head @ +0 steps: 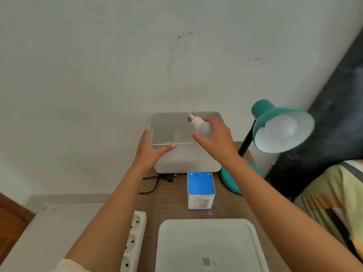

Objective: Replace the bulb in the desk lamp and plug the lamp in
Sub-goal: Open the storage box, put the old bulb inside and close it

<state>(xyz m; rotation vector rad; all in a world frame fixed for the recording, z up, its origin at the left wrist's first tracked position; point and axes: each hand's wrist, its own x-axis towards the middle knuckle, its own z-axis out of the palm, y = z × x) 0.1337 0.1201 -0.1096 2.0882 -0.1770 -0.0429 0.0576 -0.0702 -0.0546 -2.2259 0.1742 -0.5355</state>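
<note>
My right hand (216, 138) grips a white bulb (202, 128) by its globe, screw base pointing up and left, over an open white bin (169, 124). My left hand (151, 150) rests on the bin's front left rim, thumb along the edge. To the right stands a teal desk lamp (263, 114) with another white bulb (280, 127) seated in its shade. Its teal base (229, 181) sits on the wooden table. The black plug (170, 178) lies loose on the table in front of the bin, cord trailing left.
A blue and white bulb box (200, 190) stands mid-table. A white power strip (133, 242) lies along the table's left edge. A white lid (208, 246) lies flat at the front. A wall is right behind the bin; bedding (334, 193) is at right.
</note>
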